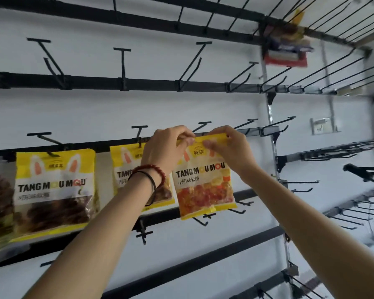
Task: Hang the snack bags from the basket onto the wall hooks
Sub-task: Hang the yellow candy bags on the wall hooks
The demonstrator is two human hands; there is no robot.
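Thumb and fingers of the left hand and right hand both pinch the top edge of a yellow plastic gummy bag with orange-red candies, holding it up against the black wall rail, right by a black wire hook. Two more yellow bags with brown candies hang to the left. Red bead bracelet on the left wrist.

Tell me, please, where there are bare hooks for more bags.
Free: the upper hook row, the hooks right of the held bag, and the short hooks below it. Crowded: left of that bag, where hanging bags sit side by side.
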